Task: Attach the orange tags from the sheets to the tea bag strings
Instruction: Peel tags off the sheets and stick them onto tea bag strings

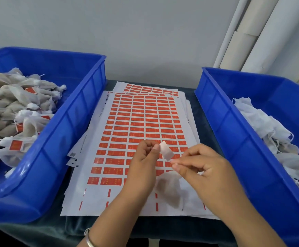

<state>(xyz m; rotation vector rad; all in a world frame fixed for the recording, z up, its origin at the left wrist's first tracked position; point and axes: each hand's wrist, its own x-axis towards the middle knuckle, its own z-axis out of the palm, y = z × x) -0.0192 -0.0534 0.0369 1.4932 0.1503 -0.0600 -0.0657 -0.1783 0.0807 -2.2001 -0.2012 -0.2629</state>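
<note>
Over the tag sheets, both hands pinch one peeled tag, left hand at its top, right hand at its bottom; a tea bag lies beneath, so folding the tag round its unseen string seems next.

You sit at a packing bench: blue bins of tea bags flank stacked tag sheets.

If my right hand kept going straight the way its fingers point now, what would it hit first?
Probably the left hand. The right hand points left, and both pinch the same tag; their fingertips nearly meet already. Beyond lies the left blue bin, though depth is unclear.
</note>
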